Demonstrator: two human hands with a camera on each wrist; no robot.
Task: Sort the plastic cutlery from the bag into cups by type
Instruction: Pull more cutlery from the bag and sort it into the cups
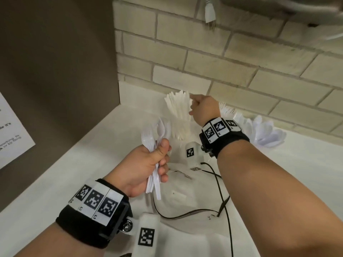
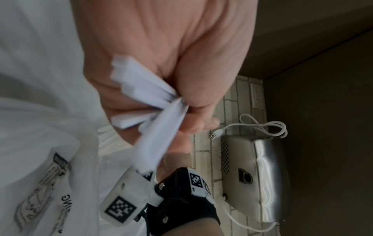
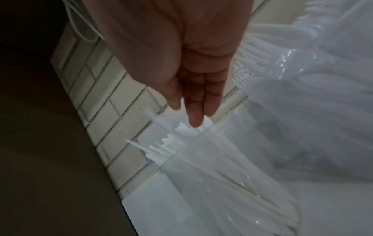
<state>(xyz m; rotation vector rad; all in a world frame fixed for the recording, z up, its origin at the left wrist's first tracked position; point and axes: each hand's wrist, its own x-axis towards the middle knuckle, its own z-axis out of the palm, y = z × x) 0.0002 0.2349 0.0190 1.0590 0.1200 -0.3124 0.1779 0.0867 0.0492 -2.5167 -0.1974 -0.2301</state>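
While the left grip [image 1: 148, 164] clamps glossy white cutlery [image 1: 156, 138], the right grip [image 1: 202, 108] hangs slack, fingers apart

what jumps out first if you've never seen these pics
The left hand grips a bundle of white plastic cutlery at centre. Just beyond, the right hand reaches with straight fingers over a cup of knives by the brick wall, with cups of forks and spoons to its right.

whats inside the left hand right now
The left hand grips a bundle of white plastic cutlery: fork and spoon heads stick out above the fist. The fingers cover the handles' middles, so the count is unclear.
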